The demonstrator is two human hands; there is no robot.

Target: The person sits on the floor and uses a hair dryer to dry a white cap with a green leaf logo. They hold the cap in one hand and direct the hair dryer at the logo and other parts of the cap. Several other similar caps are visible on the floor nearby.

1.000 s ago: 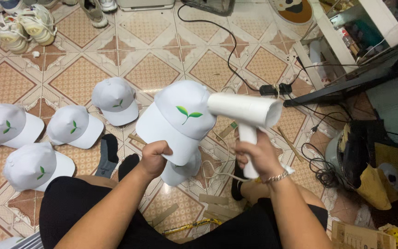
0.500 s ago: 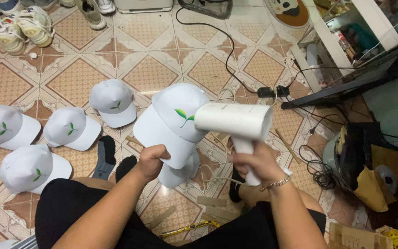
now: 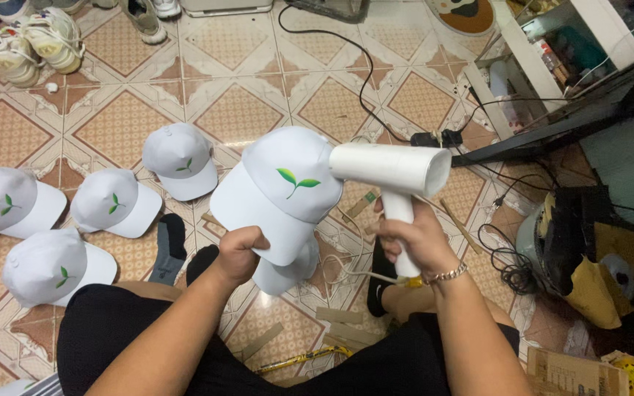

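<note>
Under me the patterned tile floor [image 3: 111, 125] is carrying four white caps [image 3: 181, 158] with green leaf marks, pairs of sneakers [image 3: 42, 40] at the far edge, black cables [image 3: 365, 81] and cardboard scraps [image 3: 339, 317].

The cap [image 3: 288, 183] is white with a green two-leaf sprig; the hair dryer [image 3: 394, 172] is white; the floor [image 3: 119, 125] is orange-and-cream diamond-patterned tile.

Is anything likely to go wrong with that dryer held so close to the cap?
The hair dryer nozzle sits almost against the white cap beside its green leaf print; lingering heat might scorch or lift it. Its cord trails past the person's feet, so it could snag.
</note>
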